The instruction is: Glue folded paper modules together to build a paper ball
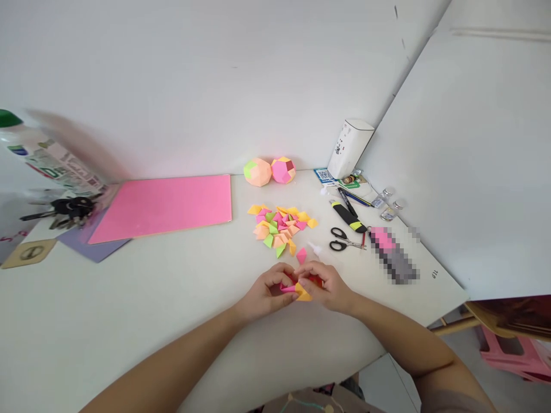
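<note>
My left hand point(267, 291) and my right hand point(328, 285) meet above the white table point(129, 321), fingers pinched together on small folded paper pieces point(301, 291), pink and orange. A single pink folded piece point(301, 255) lies just beyond my fingers. Behind it sits a pile of several folded paper units point(280, 227) in pink, orange, yellow and green. Two finished paper balls point(269, 171) rest against the wall.
A pink sheet point(166, 205) lies at the left over a purple sheet point(92, 248). Keys point(64, 210) and a bottle point(30, 152) are far left. Scissors point(344, 240), a black-yellow marker point(348, 217), pens and a white box point(349, 148) stand at the right.
</note>
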A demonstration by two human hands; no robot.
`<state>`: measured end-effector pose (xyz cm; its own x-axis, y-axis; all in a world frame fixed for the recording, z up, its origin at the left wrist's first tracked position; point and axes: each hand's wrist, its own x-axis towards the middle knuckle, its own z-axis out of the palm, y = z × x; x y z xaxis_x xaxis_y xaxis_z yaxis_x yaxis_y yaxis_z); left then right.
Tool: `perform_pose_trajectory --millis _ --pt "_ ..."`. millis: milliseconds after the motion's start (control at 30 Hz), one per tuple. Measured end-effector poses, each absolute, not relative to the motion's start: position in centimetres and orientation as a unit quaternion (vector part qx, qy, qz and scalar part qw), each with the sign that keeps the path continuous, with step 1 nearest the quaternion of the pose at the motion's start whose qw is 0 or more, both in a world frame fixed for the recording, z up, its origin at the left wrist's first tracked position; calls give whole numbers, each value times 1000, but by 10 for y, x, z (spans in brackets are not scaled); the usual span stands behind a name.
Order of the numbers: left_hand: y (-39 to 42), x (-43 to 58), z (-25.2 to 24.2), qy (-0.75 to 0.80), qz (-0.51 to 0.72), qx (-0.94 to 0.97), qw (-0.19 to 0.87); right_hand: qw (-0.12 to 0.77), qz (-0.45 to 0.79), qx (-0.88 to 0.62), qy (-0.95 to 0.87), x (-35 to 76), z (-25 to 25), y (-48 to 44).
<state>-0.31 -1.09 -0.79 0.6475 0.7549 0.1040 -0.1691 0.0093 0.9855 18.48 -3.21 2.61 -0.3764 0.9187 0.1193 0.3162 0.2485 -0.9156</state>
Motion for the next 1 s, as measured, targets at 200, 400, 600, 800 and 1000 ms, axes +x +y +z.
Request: perform_pose_trajectory --millis 200,400,600,800,1000 --pt "-9 -5 -7 237 326 622 671 346 438 -427 -711 187 27 -30" --pt "-7 -5 -4 225 320 592 704 349 432 -404 -726 189 30 -28" --pt "-6 -5 -5 206 331 604 695 377 395 -393 -740 187 30 -29" --pt "-5 -7 -5 219 321 567 726 320 143 -520 -779 211 43 -9" --pt "-1 -9 -3 197 301 513 779 -1 85 -652 -754 221 44 -4"
